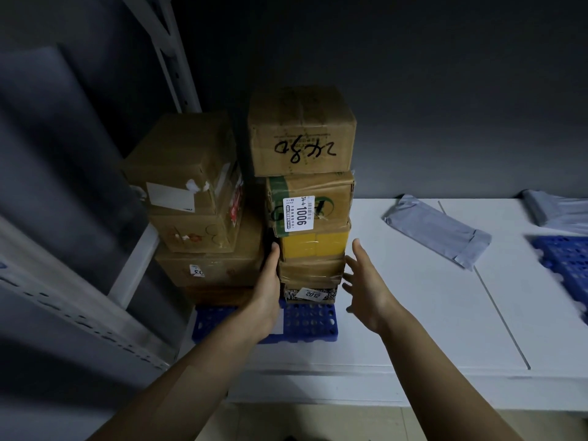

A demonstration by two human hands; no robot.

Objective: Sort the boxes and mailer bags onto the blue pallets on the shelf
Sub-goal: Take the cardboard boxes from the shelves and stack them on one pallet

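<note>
Evidently both hands are steadying rather than lifting: the left hand [270,281] lies flat, fingers straight, against the left face of the right stack [313,272] at about the level of the yellow box [313,245], slipped into the narrow gap beside the left stack [197,198]. The right hand [366,288] hovers just beside the opposite face with fingers spread; whether it touches the cardboard cannot be told. Neither grip is closed on anything; both are released. Bracketing the column from two sides makes sense, since it stands five boxes high, with small ones low down and the biggest, the top box [302,132], overhanging above, so it looks liable to tip. Both stacks sit on the pallet [305,323] at the left end of the shelf [413,329], filling its rear and leaving its front edge bare. Further right, a mailer bag [439,230] lies flat on the shelf, off any pallet, a second bag [553,211] lies at the right edge, and the second pallet [566,265] near them is cut off by the frame.
</note>
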